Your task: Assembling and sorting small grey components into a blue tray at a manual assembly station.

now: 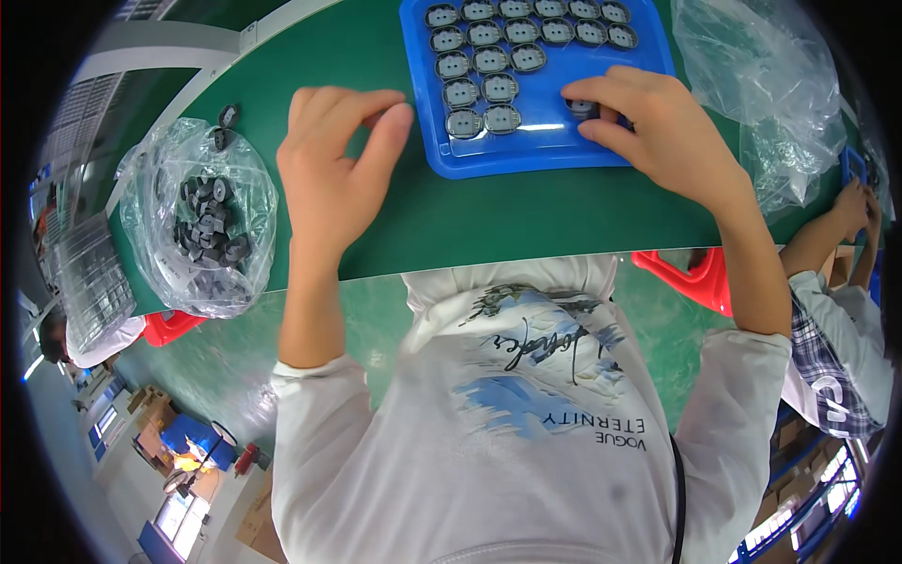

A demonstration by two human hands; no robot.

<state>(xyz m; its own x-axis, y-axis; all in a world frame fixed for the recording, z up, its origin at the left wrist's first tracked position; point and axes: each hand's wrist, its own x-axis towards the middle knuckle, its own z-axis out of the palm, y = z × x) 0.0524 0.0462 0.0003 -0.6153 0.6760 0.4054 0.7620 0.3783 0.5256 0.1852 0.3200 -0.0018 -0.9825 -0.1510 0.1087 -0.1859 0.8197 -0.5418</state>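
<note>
Tray (545, 103) and right hand (667, 127): a dark part (582, 109) in a pinch

The blue tray lies on a green tabletop (451, 221), straight ahead of the person. Over its right half, the right hand reaches in and pinches the dark part between thumb and fingertips. The fingers cover much of it, so whether it touches the tray cannot be told.

Oval grey pieces (520, 31) stand in rows in the tray. The two farthest rows seen run six across; nearer come rows of three, two and two, all kept to the left. The rest of the near part shows bare blue around the right hand.

The left hand (334, 174) is beside the tray's left edge, fingers curved inward. Its thumb and forefinger tips are close together; whether they touch is hard to tell.

Left of that hand, a clear plastic bag (254, 188) on the tabletop holds a heap of dark pieces (211, 226), and two loose pieces (222, 138) lie at its far edge. Beyond the tray's right side is crumpled clear plastic (766, 89). A red seat (691, 280) shows below the tabletop's near edge, and a co-worker's hands (853, 209) appear at far right.
</note>
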